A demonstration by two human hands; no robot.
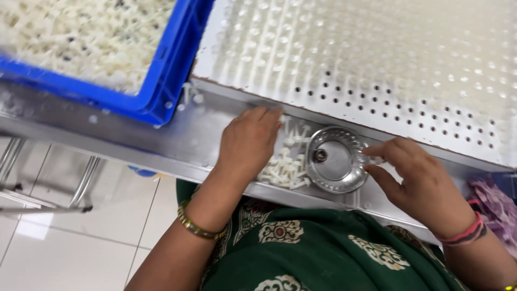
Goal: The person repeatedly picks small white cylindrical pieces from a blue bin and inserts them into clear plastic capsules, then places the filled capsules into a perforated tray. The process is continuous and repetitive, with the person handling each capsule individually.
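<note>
Many white pegs (285, 170), axes jumbled

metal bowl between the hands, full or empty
Nearly empty: the metal bowl shows bare shiny bottom, with just one small dark piece lying in it.

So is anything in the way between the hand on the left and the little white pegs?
Nothing visible. The left hand rests right on the pile of white pegs, beside the small steel dish. The right hand pinches a peg at the dish's rim.
</note>
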